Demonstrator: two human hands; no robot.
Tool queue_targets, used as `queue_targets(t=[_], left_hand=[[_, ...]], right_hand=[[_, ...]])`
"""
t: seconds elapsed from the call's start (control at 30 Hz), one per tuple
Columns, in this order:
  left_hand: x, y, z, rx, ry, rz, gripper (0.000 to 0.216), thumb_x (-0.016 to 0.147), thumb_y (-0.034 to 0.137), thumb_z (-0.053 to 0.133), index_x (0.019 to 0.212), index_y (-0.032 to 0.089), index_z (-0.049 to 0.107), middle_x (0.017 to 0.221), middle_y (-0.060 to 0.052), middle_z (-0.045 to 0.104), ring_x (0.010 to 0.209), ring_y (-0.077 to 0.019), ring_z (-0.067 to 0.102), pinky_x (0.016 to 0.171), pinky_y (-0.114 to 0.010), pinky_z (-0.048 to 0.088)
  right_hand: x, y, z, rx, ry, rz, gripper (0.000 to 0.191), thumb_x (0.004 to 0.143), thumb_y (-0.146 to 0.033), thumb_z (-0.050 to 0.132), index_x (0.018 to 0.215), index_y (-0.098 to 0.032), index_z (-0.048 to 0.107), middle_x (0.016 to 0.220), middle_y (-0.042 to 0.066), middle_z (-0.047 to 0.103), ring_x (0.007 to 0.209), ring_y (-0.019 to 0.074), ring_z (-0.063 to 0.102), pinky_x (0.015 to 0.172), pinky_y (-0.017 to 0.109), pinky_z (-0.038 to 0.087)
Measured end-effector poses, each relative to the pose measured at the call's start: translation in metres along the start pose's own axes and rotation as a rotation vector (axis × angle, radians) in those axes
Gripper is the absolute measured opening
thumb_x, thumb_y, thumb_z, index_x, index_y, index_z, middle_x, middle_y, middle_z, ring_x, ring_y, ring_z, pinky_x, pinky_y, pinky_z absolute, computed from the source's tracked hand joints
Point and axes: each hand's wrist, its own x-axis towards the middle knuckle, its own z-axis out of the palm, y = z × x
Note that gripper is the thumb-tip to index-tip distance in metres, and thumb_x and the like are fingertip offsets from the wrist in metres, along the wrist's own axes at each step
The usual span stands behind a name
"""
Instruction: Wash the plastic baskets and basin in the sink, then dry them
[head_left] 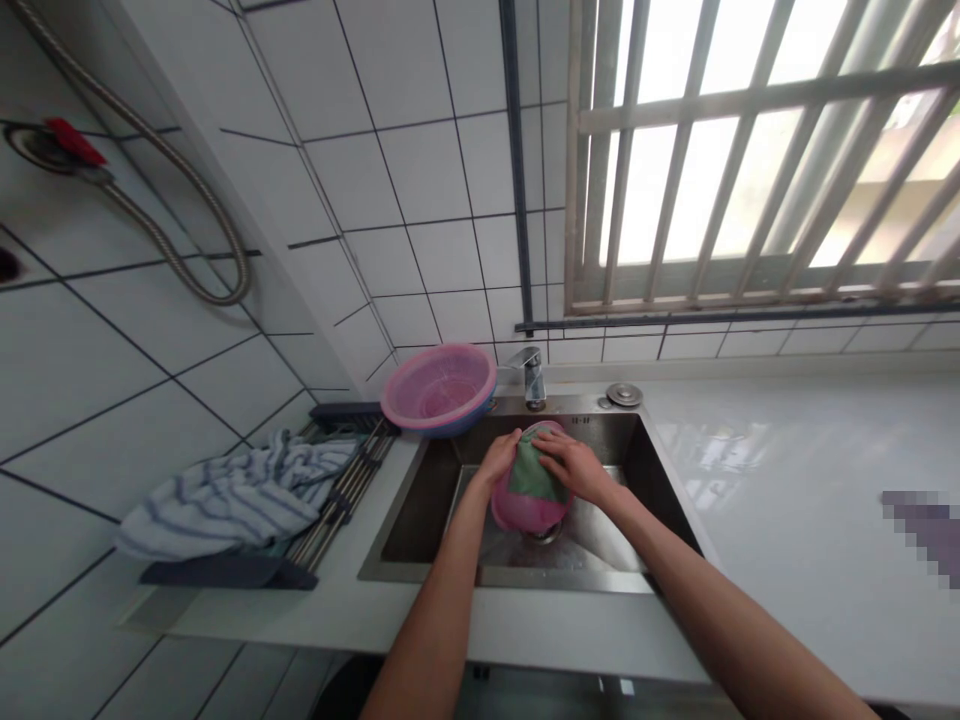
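**Pink bowl scrubbed over the sink**

Forearms reach in over the sink [420,500]. The left hand [501,458] clasps the rim of a pink bowl [525,510] above the drain; the right hand [571,465] presses a green cloth [534,475] onto it. The bowl looks light, stiff and wet-slippery, best held by the rim. It is tipped on edge, opening apparently facing away.

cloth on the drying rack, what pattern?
The cloth is white with blue-grey stripes; head view shows it, left of the sink.
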Motion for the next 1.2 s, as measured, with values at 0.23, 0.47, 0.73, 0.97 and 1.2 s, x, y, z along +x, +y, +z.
queue_targets(t=[0.23, 0.47, 0.73, 0.97, 1.2], left_hand=[[0.002, -0.001, 0.004, -0.048, 0.002, -0.012, 0.06, 0.072, 0.071, 0.072, 0.083, 0.012, 0.075, 0.087, -0.01, 0.076, 0.087, -0.0252, 0.065, 0.08, -0.034, 0.048], [0.003, -0.005, 0.003, -0.15, 0.049, -0.043, 0.059, 0.069, 0.07, 0.076, 0.085, 0.013, 0.076, 0.089, -0.01, 0.077, 0.087, -0.0246, 0.065, 0.08, -0.034, 0.048], [0.004, -0.006, 0.006, -0.132, 0.009, -0.062, 0.06, 0.067, 0.07, 0.077, 0.085, 0.013, 0.076, 0.089, -0.009, 0.077, 0.085, -0.0242, 0.065, 0.08, -0.034, 0.048], [0.003, -0.006, 0.002, -0.084, 0.003, -0.04, 0.063, 0.076, 0.075, 0.067, 0.086, 0.013, 0.076, 0.091, -0.011, 0.077, 0.089, -0.0257, 0.067, 0.081, -0.034, 0.049], [0.004, -0.007, 0.003, -0.169, -0.017, -0.058, 0.06, 0.075, 0.069, 0.072, 0.094, 0.013, 0.075, 0.092, -0.01, 0.077, 0.086, -0.0249, 0.066, 0.082, -0.036, 0.05]], right_hand=[[0.002, 0.003, -0.006, 0.028, 0.017, -0.022, 0.039, 0.105, -0.03, 0.051, 0.14, -0.027, 0.067, 0.146, 0.007, 0.063, 0.14, 0.0263, 0.056, 0.12, 0.05, 0.043], [0.002, -0.011, -0.001, 0.002, -0.046, -0.105, 0.037, 0.103, -0.033, 0.057, 0.138, -0.029, 0.069, 0.15, 0.005, 0.06, 0.152, 0.0303, 0.04, 0.125, 0.057, 0.033], [0.002, 0.001, -0.011, -0.003, 0.037, 0.048, 0.043, 0.107, -0.04, 0.049, 0.144, -0.024, 0.064, 0.15, 0.01, 0.06, 0.143, 0.0275, 0.053, 0.122, 0.052, 0.04], [0.002, -0.011, -0.004, 0.005, -0.08, -0.069, 0.038, 0.107, -0.036, 0.049, 0.139, -0.028, 0.068, 0.152, 0.006, 0.058, 0.15, 0.0283, 0.044, 0.125, 0.053, 0.035], [0.0, -0.001, -0.017, -0.019, 0.051, 0.114, 0.042, 0.105, -0.04, 0.05, 0.14, -0.023, 0.067, 0.147, 0.01, 0.062, 0.139, 0.0273, 0.057, 0.12, 0.047, 0.043]])
